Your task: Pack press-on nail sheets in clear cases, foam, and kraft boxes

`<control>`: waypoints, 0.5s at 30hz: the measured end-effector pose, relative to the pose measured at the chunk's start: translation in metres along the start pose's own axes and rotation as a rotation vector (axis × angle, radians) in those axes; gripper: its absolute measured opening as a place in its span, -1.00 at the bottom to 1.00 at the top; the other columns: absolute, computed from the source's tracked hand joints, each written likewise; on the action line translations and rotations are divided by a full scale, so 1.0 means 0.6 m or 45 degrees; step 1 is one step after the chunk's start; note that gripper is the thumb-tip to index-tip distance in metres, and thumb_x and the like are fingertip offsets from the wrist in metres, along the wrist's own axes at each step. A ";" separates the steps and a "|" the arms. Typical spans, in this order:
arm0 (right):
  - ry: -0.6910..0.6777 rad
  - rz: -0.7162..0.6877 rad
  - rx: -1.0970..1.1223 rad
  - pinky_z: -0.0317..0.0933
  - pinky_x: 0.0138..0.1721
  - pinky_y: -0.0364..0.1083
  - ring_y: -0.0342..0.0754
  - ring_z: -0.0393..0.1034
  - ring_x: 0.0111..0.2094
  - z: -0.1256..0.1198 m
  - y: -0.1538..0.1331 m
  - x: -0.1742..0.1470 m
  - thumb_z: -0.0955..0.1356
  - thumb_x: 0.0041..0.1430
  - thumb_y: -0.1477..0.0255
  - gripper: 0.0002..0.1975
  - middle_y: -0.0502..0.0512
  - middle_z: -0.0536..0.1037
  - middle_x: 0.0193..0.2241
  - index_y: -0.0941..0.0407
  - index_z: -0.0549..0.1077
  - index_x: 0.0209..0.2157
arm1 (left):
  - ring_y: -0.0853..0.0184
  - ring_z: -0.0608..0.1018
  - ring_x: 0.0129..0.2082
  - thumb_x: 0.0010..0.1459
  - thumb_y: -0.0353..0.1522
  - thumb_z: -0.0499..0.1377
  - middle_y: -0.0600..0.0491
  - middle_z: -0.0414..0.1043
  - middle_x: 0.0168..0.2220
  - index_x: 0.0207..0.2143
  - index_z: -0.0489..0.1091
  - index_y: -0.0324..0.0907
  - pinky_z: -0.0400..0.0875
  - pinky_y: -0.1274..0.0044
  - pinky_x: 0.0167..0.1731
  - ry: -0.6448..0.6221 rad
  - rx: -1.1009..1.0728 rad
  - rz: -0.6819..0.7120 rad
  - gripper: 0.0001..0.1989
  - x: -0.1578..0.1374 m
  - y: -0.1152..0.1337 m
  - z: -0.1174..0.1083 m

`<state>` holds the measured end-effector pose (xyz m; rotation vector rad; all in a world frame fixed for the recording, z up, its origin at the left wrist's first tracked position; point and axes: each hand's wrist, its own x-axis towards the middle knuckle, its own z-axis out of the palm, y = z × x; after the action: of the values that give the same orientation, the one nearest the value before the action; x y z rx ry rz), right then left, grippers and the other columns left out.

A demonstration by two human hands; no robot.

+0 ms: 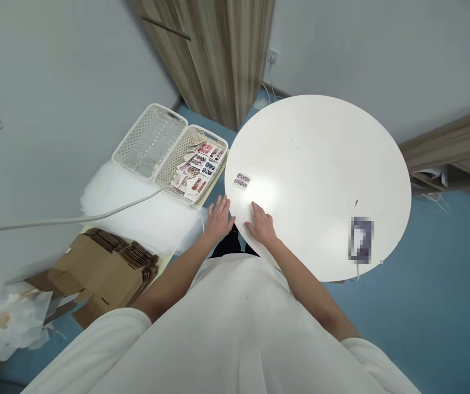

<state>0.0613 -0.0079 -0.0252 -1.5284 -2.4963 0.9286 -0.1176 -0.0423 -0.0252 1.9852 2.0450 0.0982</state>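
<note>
My left hand (219,219) hovers just off the left edge of the round white table (321,164), fingers spread, holding nothing. Over the table's near left edge, my right hand (262,225) is open with its fingers stretched forward; whether it touches the surface I cannot tell. Beyond both hands lies a small card of press-on nails (242,181), two rows of dark and pinkish pieces, touched by neither hand. A white basket (168,174) to the left holds many similar cards (197,171) in red, blue, orange and pink.
Another white basket (138,131) holds clear plastic packs. Below the baskets are white wrapping material (136,210) and a cardboard box (99,268) with stacked brown cardboard. A pixelated device (361,239) with a cable sits at the table's right. A wooden cabinet (210,49) stands behind.
</note>
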 end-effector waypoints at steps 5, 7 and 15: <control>-0.070 -0.080 0.063 0.19 -0.10 0.02 0.02 0.27 -0.03 0.007 0.008 -0.039 0.20 0.17 0.38 -0.31 0.26 0.23 0.11 0.11 -0.22 0.26 | 0.12 0.02 0.26 0.16 -0.26 -0.04 -0.15 0.02 0.24 0.14 0.13 -0.27 -0.02 0.23 0.15 0.045 -0.009 -0.114 -0.49 -0.071 0.013 0.002; -0.131 -0.129 0.048 0.24 -0.18 -0.02 -0.01 0.32 -0.11 0.010 0.001 -0.045 0.20 0.18 0.39 -0.33 0.25 0.27 0.07 0.11 -0.19 0.26 | 0.11 0.04 0.25 0.15 -0.26 -0.03 -0.15 0.05 0.23 0.12 0.17 -0.25 -0.02 0.22 0.14 0.051 -0.023 -0.167 -0.51 -0.094 0.008 -0.005; -0.301 -0.265 0.019 0.26 -0.22 -0.10 -0.06 0.39 -0.17 0.019 -0.060 -0.041 0.20 0.20 0.39 -0.52 0.14 0.41 -0.03 0.09 0.13 0.16 | 0.17 0.30 0.12 0.16 -0.26 -0.03 -0.08 0.31 0.07 0.01 0.28 -0.15 0.14 0.27 0.09 0.124 -0.218 -0.378 -0.62 -0.155 -0.041 -0.050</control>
<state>0.0414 -0.0452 -0.0095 -1.1860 -2.7334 1.1472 -0.1480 -0.1305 0.0123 1.5877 2.2828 0.3012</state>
